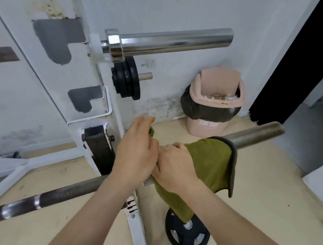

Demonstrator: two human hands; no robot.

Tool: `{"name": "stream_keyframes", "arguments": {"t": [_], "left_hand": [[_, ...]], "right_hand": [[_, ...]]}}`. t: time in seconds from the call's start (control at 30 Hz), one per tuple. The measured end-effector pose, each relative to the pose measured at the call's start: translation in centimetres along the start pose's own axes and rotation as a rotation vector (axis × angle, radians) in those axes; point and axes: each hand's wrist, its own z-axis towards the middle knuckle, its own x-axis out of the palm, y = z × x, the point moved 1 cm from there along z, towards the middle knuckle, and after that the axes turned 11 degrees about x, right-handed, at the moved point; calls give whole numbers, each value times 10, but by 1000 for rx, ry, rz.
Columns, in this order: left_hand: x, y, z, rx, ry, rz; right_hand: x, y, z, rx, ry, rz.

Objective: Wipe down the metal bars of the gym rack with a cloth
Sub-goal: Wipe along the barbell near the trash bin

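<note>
Your left hand [134, 151] lies over the dull bar [62, 193], fingers nearly straight, touching the cloth's end. Your right hand [174, 166] curls around the one green cloth [210, 161], draped on that bar toward 3 o'clock. There are two bars, with the chrome bar [173, 41] at 12 o'clock. Both thumbs are hidden.

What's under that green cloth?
A dull grey bar passes under the green cloth, which drapes over it. The covered stretch of bar cannot be seen. The right hand grips the cloth around it there.
</note>
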Motion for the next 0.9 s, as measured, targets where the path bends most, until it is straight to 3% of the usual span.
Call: {"name": "stream_keyframes", "arguments": {"t": [0.07,0.17,0.33,0.47,0.6,0.67,0.8,0.9], "left_hand": [[19,7,-14,-20,1,152],[42,12,-22,-145,133,263],[44,13,-23,-113,135,507],[48,18,-28,14,99,509],[35,3,-50,172,6,519],[24,-9,-56,166,-20,550],[24,-20,-28,97,-100,505],[55,-23,2,75,136,546]], "right_hand": [[6,-12,3,-47,-63,-63],[-9,-53,10,-54,-30,-194],[-54,-165,22,282,25,-313],[-55,-170,31,432,62,-360],[-16,-68,18,14,-13,-307],[-6,-21,12,-92,73,-231],[-15,-43,3,-82,0,-166],[-33,-116,12,66,-39,-232]]}}
